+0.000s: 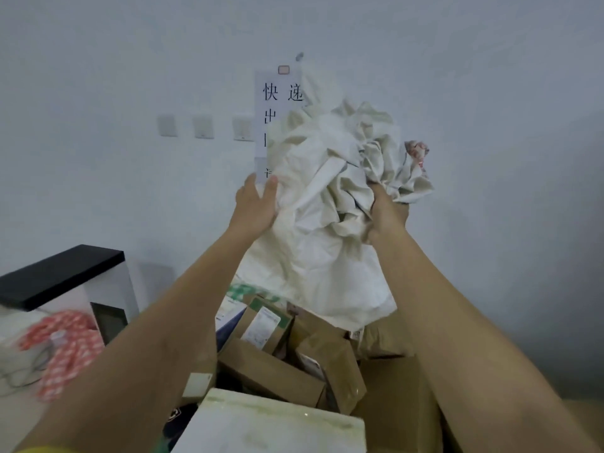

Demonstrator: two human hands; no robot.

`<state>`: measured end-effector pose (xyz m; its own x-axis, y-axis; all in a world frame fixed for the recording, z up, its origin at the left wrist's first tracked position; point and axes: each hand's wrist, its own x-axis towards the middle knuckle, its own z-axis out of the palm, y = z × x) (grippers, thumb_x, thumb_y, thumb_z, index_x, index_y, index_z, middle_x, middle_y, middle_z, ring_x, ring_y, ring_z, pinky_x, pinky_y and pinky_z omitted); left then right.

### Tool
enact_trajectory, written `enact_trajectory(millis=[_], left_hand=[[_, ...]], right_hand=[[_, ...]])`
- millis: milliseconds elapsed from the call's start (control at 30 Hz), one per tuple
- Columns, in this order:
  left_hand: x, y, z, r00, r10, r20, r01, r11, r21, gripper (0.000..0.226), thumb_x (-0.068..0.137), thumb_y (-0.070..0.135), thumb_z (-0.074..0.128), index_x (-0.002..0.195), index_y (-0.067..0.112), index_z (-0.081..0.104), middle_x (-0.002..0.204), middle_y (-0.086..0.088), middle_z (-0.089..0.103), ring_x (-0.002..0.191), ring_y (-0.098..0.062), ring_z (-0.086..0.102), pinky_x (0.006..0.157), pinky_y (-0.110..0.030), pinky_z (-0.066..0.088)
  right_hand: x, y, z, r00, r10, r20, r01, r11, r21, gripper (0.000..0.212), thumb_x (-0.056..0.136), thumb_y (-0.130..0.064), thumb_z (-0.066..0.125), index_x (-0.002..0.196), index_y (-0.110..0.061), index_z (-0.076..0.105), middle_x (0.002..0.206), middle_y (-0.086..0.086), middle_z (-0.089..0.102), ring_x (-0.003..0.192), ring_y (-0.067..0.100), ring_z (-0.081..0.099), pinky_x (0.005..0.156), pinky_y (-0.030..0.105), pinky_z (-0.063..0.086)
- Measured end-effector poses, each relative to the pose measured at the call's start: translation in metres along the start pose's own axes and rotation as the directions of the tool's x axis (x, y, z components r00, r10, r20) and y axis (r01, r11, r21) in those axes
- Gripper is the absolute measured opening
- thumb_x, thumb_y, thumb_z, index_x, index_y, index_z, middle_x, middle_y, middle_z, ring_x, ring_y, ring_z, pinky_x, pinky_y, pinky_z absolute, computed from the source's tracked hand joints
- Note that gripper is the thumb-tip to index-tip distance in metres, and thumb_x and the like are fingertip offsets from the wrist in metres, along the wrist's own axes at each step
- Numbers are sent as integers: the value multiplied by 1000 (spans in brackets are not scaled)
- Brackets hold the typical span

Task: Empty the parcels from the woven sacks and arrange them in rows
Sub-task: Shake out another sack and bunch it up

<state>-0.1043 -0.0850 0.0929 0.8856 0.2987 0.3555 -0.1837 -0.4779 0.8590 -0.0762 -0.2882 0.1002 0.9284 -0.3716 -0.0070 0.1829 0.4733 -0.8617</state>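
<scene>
Woven sack [327, 204], held aloft before the wall, long axis near vertical, bunched end uppermost, open mouth hanging just above the heaped parcels [281, 361]. Left hand [256, 207] lies flat against the sack's left flank, fingers straight. Right hand [387, 212] grips crumpled fabric at the sack's right; both arms extended upward.

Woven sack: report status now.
Both hands up: left hand flat on woven sack, right hand gripping it. Parcels heaped below, not in rows. Nothing in the way.
</scene>
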Motion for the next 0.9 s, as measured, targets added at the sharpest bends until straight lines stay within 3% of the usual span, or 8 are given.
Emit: enact_trajectory(millis=[167, 267, 367, 633, 900], left_hand=[[-14, 4, -13, 998, -58, -7, 57, 995, -82, 61, 98, 53, 32, 151, 25, 18, 157, -6, 22, 141, -26, 27, 111, -39, 26], [-27, 0, -23, 998, -66, -14, 65, 992, -105, 60, 98, 54, 33, 150, 28, 18, 157, -6, 21, 142, -25, 27, 112, -41, 26], [-40, -4, -35, 996, -89, -18, 86, 990, -110, 60, 98, 54, 32, 151, 28, 18, 157, -5, 20, 142, -25, 26, 112, -41, 25], [-80, 4, -70, 993, -113, 16, 114, 982, -151, 63, 96, 57, 33, 151, 30, 17, 157, -1, 20, 141, -28, 27, 112, -47, 30], [-128, 20, -92, 997, -71, 43, 79, 962, -261, 65, 94, 59, 37, 150, 34, 15, 157, 2, 21, 140, -25, 29, 111, -52, 31]], right_hand=[[-8, 2, 1, 999, 36, -19, -36, 999, 32, 61, 73, -22, 81, 126, -19, 50, 116, -4, 64, 99, 16, 64, 85, 29, 53], [-18, 5, 2, 999, 36, -6, -35, 998, 47, 76, 69, -25, 83, 135, -19, 44, 122, -3, 63, 104, 18, 63, 92, 36, 53], [-32, 3, 5, 1000, 18, 18, -19, 997, 81, 80, 62, -28, 86, 131, -21, 47, 121, -3, 65, 101, 18, 66, 91, 40, 55], [-85, -18, 4, 999, -36, 4, 35, 994, 101, 51, 70, -24, 84, 111, -21, 53, 112, -5, 66, 100, 16, 65, 91, 36, 54], [-144, -38, -17, 1000, -25, 6, 23, 989, 143, 55, 70, -26, 83, 117, -20, 55, 111, -5, 69, 94, 14, 68, 82, 32, 57]])
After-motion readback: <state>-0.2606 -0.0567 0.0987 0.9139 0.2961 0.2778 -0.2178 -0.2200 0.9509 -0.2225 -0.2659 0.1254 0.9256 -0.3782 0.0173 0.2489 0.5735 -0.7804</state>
